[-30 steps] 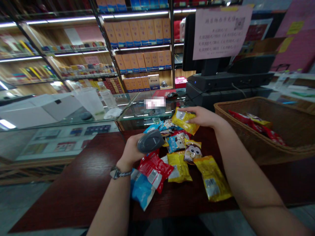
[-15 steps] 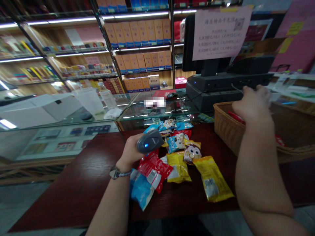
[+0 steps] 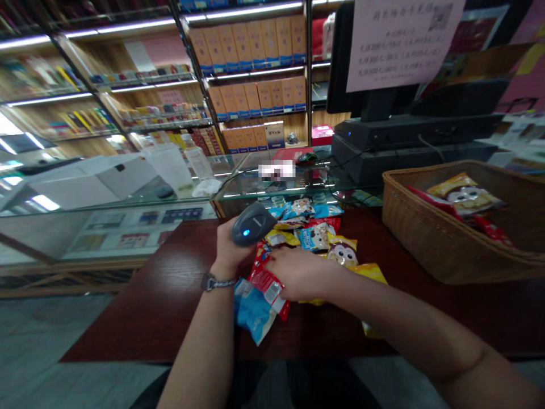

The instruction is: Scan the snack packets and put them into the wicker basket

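Observation:
My left hand (image 3: 227, 247) is closed around a dark grey barcode scanner (image 3: 254, 224) with a lit blue light, held above the left side of a pile of snack bags. My right hand (image 3: 296, 271) reaches across the pile, its fingers bent over a red snack bag (image 3: 266, 279) that still lies on the table. Just below is a blue snack bag (image 3: 254, 312). A yellow snack bag (image 3: 374, 275) is partly covered by my right forearm. Behind it lie a yellow bag with an owl face (image 3: 343, 253) and a blue-and-white bag (image 3: 314, 236).
A wicker basket (image 3: 430, 250) with several snack bags stands at the right on the dark red table (image 3: 140, 307). Beyond the table are a glass counter (image 3: 238, 190), a monitor (image 3: 340, 62) with a pink notice, and a white box (image 3: 89, 187) at the left.
My right hand has moved left from over the basket to the red snack bag. A yellow owl bag now shows in the basket. My left hand still holds the scanner.

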`<state>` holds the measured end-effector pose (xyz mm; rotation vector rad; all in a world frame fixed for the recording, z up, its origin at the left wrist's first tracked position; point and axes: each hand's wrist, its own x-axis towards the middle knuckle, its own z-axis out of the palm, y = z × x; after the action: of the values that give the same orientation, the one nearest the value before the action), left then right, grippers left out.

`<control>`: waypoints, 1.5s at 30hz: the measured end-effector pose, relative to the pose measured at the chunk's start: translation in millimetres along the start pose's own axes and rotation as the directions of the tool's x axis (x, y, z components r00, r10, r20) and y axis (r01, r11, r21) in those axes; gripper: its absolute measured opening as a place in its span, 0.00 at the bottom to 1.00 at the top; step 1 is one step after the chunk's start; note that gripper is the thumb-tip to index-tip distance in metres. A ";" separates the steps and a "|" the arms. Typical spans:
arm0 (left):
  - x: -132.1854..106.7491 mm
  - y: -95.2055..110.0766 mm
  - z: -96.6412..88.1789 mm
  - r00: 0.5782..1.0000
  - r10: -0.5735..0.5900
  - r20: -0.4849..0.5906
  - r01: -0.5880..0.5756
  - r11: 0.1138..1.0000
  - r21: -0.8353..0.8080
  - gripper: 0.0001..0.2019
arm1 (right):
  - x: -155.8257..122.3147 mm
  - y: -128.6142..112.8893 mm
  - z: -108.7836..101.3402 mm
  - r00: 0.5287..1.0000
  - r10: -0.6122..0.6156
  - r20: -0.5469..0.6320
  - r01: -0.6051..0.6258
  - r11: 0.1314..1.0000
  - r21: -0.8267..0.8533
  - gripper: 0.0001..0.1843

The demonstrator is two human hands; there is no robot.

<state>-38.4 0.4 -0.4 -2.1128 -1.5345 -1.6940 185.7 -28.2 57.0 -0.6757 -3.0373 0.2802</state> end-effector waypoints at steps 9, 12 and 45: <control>0.5 9.2 2.1 1.000 0.009 0.020 -0.009 1.000 -0.010 0.19 | 29.7 20.2 28.6 0.978 0.155 0.137 -0.178 0.969 0.171 0.38; 1.4 12.7 0.8 1.000 0.009 0.017 -0.009 1.000 -0.012 0.19 | 29.2 24.0 24.0 0.970 0.209 0.125 -0.234 0.944 0.231 0.49; -0.6 21.7 4.0 0.955 0.026 0.295 0.017 0.990 -0.141 0.25 | -52.4 149.3 -68.2 0.776 0.418 -0.473 -0.065 0.798 0.600 0.58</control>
<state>-20.7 -8.9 8.8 -2.5409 -1.5116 -1.5868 299.5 94.3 98.7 -0.9037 -2.1032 0.7631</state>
